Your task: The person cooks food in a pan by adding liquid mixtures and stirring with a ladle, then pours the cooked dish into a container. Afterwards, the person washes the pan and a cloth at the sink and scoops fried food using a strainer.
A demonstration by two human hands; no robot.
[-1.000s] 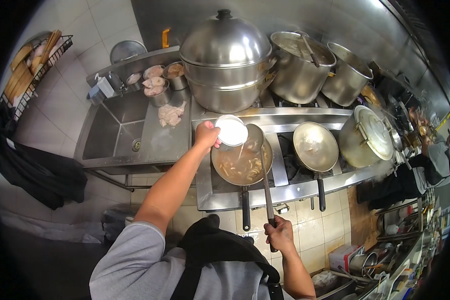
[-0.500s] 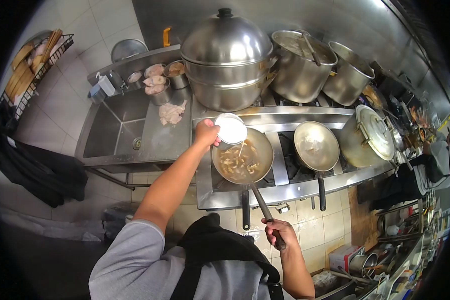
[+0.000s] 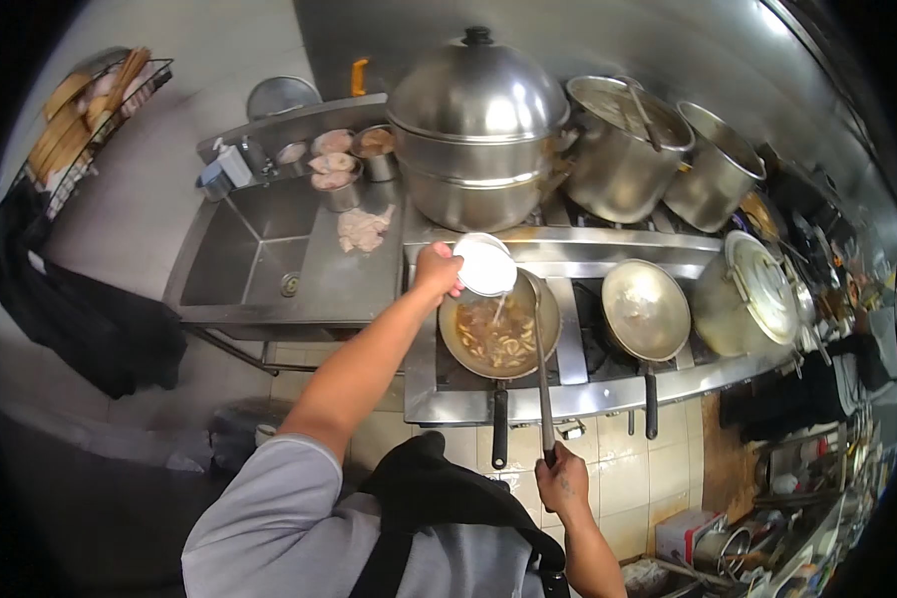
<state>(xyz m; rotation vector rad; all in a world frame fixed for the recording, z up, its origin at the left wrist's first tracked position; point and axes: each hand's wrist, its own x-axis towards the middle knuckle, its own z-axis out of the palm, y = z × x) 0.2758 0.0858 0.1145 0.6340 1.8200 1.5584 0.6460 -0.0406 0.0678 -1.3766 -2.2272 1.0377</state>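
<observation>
My left hand (image 3: 440, 273) grips the rim of a white bowl (image 3: 486, 265), tipped over the frying pan (image 3: 449, 325) at the stove's left. A thin stream runs from the bowl into brown sauce with sliced pieces (image 3: 496, 344) in that pan. With fingers wrapped round its dark grip, my right hand (image 3: 565, 482) holds a long-handled cooking utensil (image 3: 544, 394). Its shaft crosses the pan's right side; the head's shape cannot be made out. The pan's black handle points toward me, untouched.
Another frying pan (image 3: 646, 309) sits to the right, beside a lidded pot (image 3: 733, 314). Behind stand a large steamer (image 3: 478, 140) and two tall pots. Raw meat (image 3: 366, 229) lies by the sink (image 3: 234, 259). At far right, part of another person (image 3: 847, 369) shows.
The utensil's far end has gone from inside the sauce to the pan's right side, its shaft now steeper. The bowl keeps pouring, and more liquid shows in the pan. The whole view has shifted slightly.
</observation>
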